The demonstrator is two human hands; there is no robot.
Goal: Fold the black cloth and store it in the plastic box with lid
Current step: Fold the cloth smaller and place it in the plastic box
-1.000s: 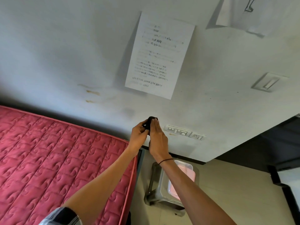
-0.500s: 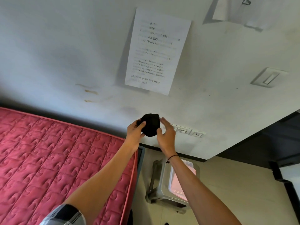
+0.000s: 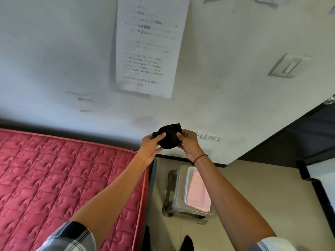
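Observation:
The black cloth (image 3: 169, 136) is a small bunched piece held up in the air in front of the white wall. My left hand (image 3: 151, 147) pinches its left side and my right hand (image 3: 188, 144) pinches its right side. Below and to the right, a clear plastic box (image 3: 196, 190) with a pink bottom stands open on a grey stool (image 3: 178, 196); my right forearm covers part of it. No lid can be made out.
A red quilted mattress (image 3: 63, 182) fills the lower left. A printed sheet (image 3: 148, 46) hangs on the wall, with a socket strip (image 3: 210, 137) and a switch plate (image 3: 288, 67) to the right. Beige floor surrounds the stool; dark furniture (image 3: 299, 142) stands at right.
My hands have drawn apart and spread the cloth wider; earlier it was pressed small between them. Both hands sit slightly lower against the wall.

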